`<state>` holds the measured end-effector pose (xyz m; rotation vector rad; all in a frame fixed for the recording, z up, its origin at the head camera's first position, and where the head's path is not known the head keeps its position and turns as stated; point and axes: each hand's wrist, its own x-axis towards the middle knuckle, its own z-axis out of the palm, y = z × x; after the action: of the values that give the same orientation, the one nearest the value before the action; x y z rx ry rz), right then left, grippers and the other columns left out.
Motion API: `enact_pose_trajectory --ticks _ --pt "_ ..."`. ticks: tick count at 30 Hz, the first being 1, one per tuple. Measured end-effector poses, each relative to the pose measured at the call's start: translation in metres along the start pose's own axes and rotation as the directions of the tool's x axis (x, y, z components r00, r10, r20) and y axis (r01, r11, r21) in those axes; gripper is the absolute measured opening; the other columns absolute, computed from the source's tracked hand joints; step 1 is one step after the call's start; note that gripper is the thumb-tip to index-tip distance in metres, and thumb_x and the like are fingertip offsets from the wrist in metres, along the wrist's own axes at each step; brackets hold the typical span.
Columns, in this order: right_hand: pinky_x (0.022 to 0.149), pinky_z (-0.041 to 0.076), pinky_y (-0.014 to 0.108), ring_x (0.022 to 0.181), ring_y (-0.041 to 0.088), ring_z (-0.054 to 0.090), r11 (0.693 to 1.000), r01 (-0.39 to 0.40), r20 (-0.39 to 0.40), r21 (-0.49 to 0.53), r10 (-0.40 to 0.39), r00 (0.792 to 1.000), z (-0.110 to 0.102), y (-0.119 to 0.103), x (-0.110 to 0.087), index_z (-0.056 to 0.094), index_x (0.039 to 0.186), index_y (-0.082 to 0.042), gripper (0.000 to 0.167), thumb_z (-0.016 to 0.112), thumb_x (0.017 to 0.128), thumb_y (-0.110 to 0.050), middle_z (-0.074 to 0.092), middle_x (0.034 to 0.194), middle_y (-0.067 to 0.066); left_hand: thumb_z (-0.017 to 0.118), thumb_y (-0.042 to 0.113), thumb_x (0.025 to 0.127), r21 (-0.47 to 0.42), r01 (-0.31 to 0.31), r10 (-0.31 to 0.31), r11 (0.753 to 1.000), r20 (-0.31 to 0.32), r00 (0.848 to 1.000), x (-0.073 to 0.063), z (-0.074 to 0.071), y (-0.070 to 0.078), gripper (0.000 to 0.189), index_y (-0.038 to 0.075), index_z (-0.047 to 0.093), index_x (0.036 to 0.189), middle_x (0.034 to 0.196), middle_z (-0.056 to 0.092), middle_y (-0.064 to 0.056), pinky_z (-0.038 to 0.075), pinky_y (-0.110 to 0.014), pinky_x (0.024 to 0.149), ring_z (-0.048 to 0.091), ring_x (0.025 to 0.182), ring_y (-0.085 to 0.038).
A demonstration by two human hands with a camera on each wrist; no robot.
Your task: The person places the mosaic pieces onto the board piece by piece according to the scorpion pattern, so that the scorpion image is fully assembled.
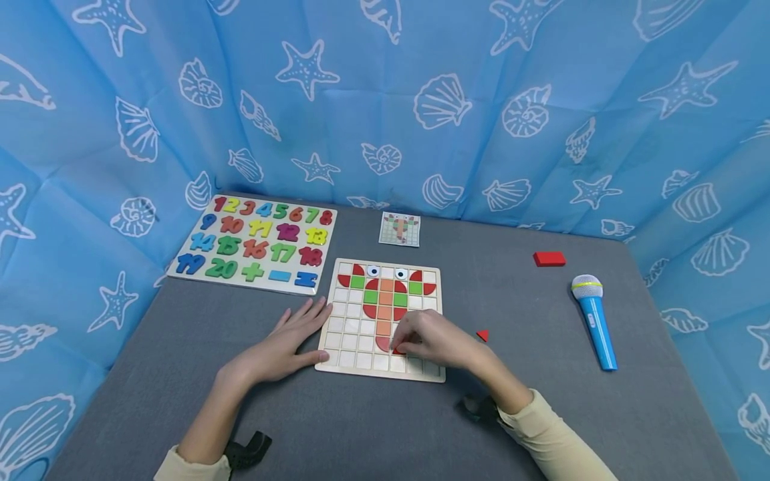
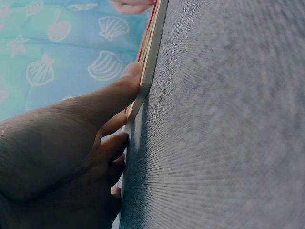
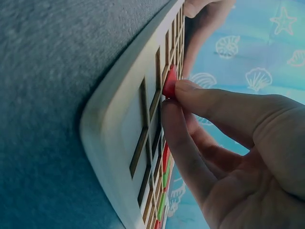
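Note:
A wooden grid board (image 1: 379,374) lies flat on the grey table, its cells holding red, green and salmon pieces and two eye tiles (image 1: 373,272). My left hand (image 1: 283,346) lies at the board's left side, fingers extended, with the thumb against the frame. Over the lower middle cells, my right hand (image 1: 438,341) pinches a small red piece (image 3: 170,85) between thumb and index finger; the fingers partly hide its shape. That piece is right at the grid, by the foot of the salmon column (image 1: 383,310). A loose red triangle (image 1: 483,335) lies right of the board.
A number puzzle (image 1: 252,247) stands at the back left. Behind the board lies a small pattern card (image 1: 400,230). A red block (image 1: 549,258) and a blue toy microphone (image 1: 595,324) are on the right. A blue shell-print curtain (image 1: 385,107) hangs behind the table.

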<state>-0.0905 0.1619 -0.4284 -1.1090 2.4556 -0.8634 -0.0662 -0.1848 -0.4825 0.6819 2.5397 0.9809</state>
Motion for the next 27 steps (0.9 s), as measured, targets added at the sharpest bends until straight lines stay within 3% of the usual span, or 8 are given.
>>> enact_pose_trajectory --ticks 12,16,22,27 --pt "0.07 0.052 0.018 0.079 0.0 0.062 0.994 -0.109 -0.05 0.013 0.11 0.993 -0.0004 -0.0045 -0.0013 0.085 0.101 -0.009 0.007 0.083 0.095 -0.007 0.083 0.092 -0.001 0.066 0.063 0.102 0.018 0.006 -0.006 1.0 -0.007 1.0 0.0009 0.0025 -0.004 0.092 0.026 0.025 0.175 0.184 0.019 -0.011 0.005 -0.078 0.131 0.012 0.172 -0.041" --pt "0.069 0.051 0.017 0.078 0.0 0.061 0.991 -0.131 -0.043 0.04 0.133 0.99 -0.001 -0.0037 -0.0024 0.085 0.101 -0.009 0.007 0.082 0.096 -0.007 0.082 0.092 -0.001 0.067 0.062 0.101 0.009 -0.002 0.002 1.0 -0.006 1.0 0.0005 0.0026 -0.0044 0.092 0.025 0.025 0.174 0.184 0.019 -0.012 0.005 -0.08 0.129 0.011 0.172 -0.042" --pt "0.069 0.049 0.017 0.077 -0.001 0.058 0.987 -0.146 -0.026 0.062 0.148 0.989 -0.002 -0.003 -0.0032 0.085 0.1 -0.011 0.007 0.081 0.096 -0.007 0.082 0.092 -0.002 0.067 0.063 0.101 0.028 0.032 -0.032 0.999 -0.001 0.999 0.0007 0.0033 -0.004 0.093 0.027 0.023 0.175 0.184 0.017 -0.006 0.004 -0.075 0.134 0.01 0.173 -0.038" --pt "0.071 0.052 0.018 0.079 0.001 0.062 0.985 -0.151 -0.03 0.079 0.154 0.988 -0.0044 -0.0024 -0.0058 0.085 0.102 -0.009 0.007 0.081 0.096 -0.007 0.083 0.093 -0.001 0.067 0.062 0.101 0.01 0.007 -0.006 1.0 -0.011 1.0 0.0 0.0024 -0.0026 0.091 0.025 0.026 0.174 0.184 0.02 -0.011 0.005 -0.079 0.131 0.011 0.172 -0.042"
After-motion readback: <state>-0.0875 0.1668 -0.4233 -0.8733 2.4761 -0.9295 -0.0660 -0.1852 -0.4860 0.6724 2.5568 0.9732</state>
